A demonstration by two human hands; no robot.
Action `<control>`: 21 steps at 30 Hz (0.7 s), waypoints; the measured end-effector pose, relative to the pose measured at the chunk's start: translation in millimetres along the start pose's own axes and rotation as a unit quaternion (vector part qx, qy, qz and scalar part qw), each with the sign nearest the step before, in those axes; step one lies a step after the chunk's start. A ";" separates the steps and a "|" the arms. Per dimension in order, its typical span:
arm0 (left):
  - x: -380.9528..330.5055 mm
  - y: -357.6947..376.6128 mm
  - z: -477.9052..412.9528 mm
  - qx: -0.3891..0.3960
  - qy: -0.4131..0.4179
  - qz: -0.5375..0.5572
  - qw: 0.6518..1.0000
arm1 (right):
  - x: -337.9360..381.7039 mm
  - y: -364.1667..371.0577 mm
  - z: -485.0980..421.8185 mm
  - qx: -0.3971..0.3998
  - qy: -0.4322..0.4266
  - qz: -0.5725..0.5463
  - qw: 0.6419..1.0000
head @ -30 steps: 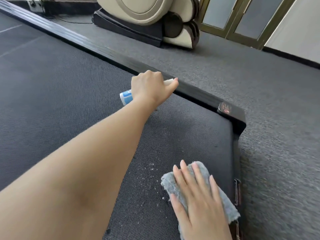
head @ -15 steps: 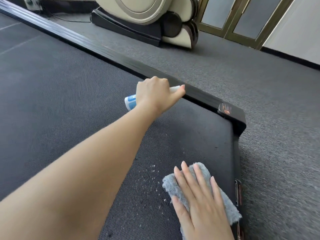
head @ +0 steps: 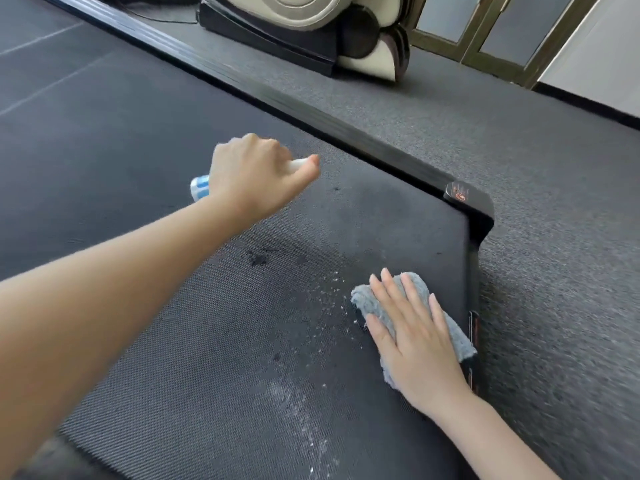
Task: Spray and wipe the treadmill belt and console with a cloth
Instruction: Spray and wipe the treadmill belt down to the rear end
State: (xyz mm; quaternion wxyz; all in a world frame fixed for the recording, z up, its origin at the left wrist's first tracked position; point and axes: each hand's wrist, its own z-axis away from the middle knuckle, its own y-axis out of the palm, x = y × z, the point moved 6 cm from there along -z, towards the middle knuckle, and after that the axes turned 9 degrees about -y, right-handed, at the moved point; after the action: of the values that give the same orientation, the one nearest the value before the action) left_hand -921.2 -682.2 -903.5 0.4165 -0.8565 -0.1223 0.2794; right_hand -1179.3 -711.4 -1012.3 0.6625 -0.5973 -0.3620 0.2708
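My left hand [head: 258, 183] is gripping the spray bottle [head: 200, 187], my right hand [head: 414, 339] pressing flat on the cloth [head: 362, 301]; overspraying is risking smearing grit across the belt [head: 180, 327].

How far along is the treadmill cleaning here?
Spraying looks begun: white droplets and dark wet spots sit on the belt. In hand: the left hand grips the spray bottle, the right hand presses the grey cloth flat near the belt's end. Left: wiping most of the belt; the console is out of view.
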 end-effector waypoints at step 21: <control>-18.8 -74.3 151.9 0.086 0.109 -0.018 0.990 | -1.5 1.9 -2.2 -0.005 0.000 -0.024 1.000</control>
State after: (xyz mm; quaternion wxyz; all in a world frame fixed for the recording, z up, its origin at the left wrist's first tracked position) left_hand -1022.9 -546.3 -913.8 0.5042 -0.8405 -0.0669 0.1868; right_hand -1178.3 -713.6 -1014.4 0.6657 -0.5916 -0.3779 0.2529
